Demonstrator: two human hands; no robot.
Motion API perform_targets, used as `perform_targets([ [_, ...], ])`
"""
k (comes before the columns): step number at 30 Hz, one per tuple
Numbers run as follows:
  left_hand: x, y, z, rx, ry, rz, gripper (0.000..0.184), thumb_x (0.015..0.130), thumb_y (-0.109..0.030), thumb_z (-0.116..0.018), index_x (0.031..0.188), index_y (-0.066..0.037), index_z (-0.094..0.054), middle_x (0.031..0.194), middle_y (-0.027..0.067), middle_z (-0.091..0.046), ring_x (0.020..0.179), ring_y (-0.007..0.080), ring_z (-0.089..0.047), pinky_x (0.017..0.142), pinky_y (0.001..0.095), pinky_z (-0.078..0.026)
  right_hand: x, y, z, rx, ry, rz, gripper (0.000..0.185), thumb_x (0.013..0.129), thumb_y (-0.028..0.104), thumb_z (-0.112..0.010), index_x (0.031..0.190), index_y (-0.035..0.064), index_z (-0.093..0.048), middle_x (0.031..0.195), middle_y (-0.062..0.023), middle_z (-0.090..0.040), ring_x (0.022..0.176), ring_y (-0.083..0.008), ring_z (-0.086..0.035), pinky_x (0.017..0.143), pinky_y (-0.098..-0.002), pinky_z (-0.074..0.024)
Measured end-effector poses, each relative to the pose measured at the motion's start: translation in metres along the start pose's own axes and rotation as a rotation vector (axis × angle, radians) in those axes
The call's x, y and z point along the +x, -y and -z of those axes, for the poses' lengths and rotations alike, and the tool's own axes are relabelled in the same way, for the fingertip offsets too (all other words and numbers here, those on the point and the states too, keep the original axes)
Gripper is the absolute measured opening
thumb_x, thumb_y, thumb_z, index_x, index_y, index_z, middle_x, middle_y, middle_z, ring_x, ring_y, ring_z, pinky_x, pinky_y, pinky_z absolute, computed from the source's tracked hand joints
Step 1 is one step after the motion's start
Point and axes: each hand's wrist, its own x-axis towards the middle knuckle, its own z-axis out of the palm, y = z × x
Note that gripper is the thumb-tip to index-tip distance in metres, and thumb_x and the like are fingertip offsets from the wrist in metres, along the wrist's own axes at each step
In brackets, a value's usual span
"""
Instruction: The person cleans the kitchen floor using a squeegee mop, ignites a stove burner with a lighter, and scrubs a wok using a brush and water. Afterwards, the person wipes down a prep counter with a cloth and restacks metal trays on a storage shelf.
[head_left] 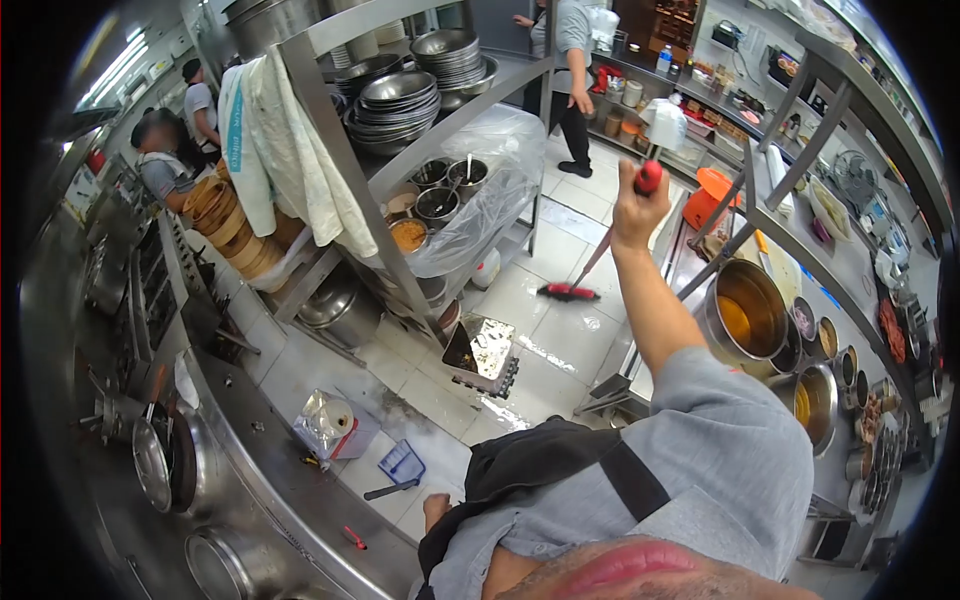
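My right hand (640, 208) is raised and wrapped round the red-topped handle of a broom (568, 292). The broom's red and dark head rests on the wet tiled floor (555, 335). Low beside my dark apron, my left hand (436, 508) shows only in part, and its fingers are too hidden to read. Near it on the floor lies a blue dustpan (402, 462) with a dark handle. A metal container (480, 350) with dark and white contents stands by the shelf's foot.
A metal shelf (350, 160) with stacked bowls (400, 95) rises ahead on the left. Counters with large pots (745, 310) line the right. Stoves and pans (152, 465) run along the left. A co-worker (575, 60) stands ahead; others are at far left. A box (335, 425) sits on the floor.
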Motion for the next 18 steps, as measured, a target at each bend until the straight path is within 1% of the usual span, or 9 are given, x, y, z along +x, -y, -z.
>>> perform_targets([
  [3,-0.027,-0.038,0.007,-0.095,-0.031,-0.086,0.018,0.074,-0.010,-0.064,0.091,-0.004,-0.063,0.068,0.0075,-0.059,0.060,0.0204,-0.057,0.045,0.0353,-0.044,-0.034,-0.050,0.003,-0.086,-0.026,-0.044,0.026,0.080,0.015,-0.072,0.075,0.0025,-0.049,0.059,-0.0005,-0.048,0.055,-0.0089,-0.041,0.052,-0.0228,-0.0375],
  [6,0.004,-0.004,-0.009,-0.213,-0.141,-0.030,0.016,0.074,-0.011,-0.064,0.089,-0.005,-0.064,0.070,0.0082,-0.060,0.064,0.0215,-0.060,0.049,0.0355,-0.046,-0.042,-0.089,-0.008,-0.087,0.011,-0.128,0.024,0.083,0.014,-0.069,0.075,0.0038,-0.048,0.061,0.0021,-0.046,0.057,-0.0068,-0.040,0.054,-0.0206,-0.0365],
  [8,0.000,0.014,-0.002,-0.062,-0.060,-0.095,0.015,0.076,-0.013,-0.064,0.089,-0.005,-0.064,0.072,0.0084,-0.062,0.067,0.0220,-0.061,0.052,0.0350,-0.047,-0.033,-0.116,-0.020,-0.075,0.112,-0.263,0.030,0.084,0.024,-0.067,0.073,0.0030,-0.049,0.056,-0.0060,-0.048,0.054,-0.0132,-0.041,0.051,-0.0280,-0.0387],
  [9,-0.003,0.020,0.000,0.038,-0.042,-0.113,0.015,0.076,-0.013,-0.064,0.089,-0.005,-0.064,0.072,0.0083,-0.062,0.067,0.0219,-0.061,0.052,0.0350,-0.047,-0.025,-0.131,-0.024,-0.158,0.133,-0.271,0.033,0.081,0.030,-0.069,0.072,0.0021,-0.053,0.058,-0.0107,-0.054,0.054,-0.0187,-0.049,0.055,-0.0328,-0.0415],
  [10,-0.007,0.029,0.003,0.134,-0.026,-0.131,0.015,0.076,-0.013,-0.064,0.089,-0.005,-0.064,0.072,0.0083,-0.061,0.067,0.0218,-0.061,0.052,0.0349,-0.047,-0.013,-0.140,-0.028,-0.163,0.137,-0.270,0.033,0.081,0.030,-0.069,0.072,0.0021,-0.053,0.058,-0.0107,-0.054,0.054,-0.0187,-0.049,0.055,-0.0328,-0.0415],
  [12,-0.011,0.044,0.004,0.284,-0.006,-0.174,0.015,0.076,-0.014,-0.064,0.089,-0.005,-0.064,0.072,0.0081,-0.061,0.067,0.0217,-0.061,0.052,0.0348,-0.047,0.013,-0.155,-0.036,-0.476,0.331,-0.360,0.034,0.074,0.034,-0.073,0.073,0.0024,-0.058,0.064,-0.0144,-0.060,0.060,-0.0272,-0.057,0.060,-0.0365,-0.0442],
  [14,-0.016,0.056,0.007,0.356,0.003,-0.189,0.015,0.076,-0.014,-0.064,0.089,-0.005,-0.064,0.071,0.0080,-0.061,0.066,0.0216,-0.061,0.052,0.0347,-0.047,0.040,-0.158,-0.043,-0.560,0.412,-0.455,0.034,0.069,0.035,-0.074,0.073,0.0039,-0.061,0.071,-0.0156,-0.063,0.068,-0.0323,-0.060,0.065,-0.0394,-0.0451],
  [16,-0.019,0.062,0.004,0.407,0.013,-0.212,0.015,0.076,-0.014,-0.064,0.089,-0.005,-0.064,0.071,0.0079,-0.061,0.066,0.0214,-0.061,0.052,0.0346,-0.047,0.063,-0.168,-0.052,-0.692,0.508,-0.539,0.034,0.065,0.036,-0.076,0.080,0.0067,-0.067,0.080,-0.0168,-0.066,0.080,-0.0319,-0.064,0.072,-0.0400,-0.0475],
  [18,-0.018,0.061,0.000,0.445,0.026,-0.257,0.015,0.076,-0.014,-0.064,0.089,-0.006,-0.064,0.071,0.0078,-0.061,0.066,0.0213,-0.061,0.052,0.0345,-0.048,0.079,-0.191,-0.060,-0.751,0.565,-0.412,0.038,0.062,0.039,-0.076,0.083,0.0075,-0.069,0.084,-0.0171,-0.066,0.085,-0.0308,-0.064,0.076,-0.0390,-0.0481],
])
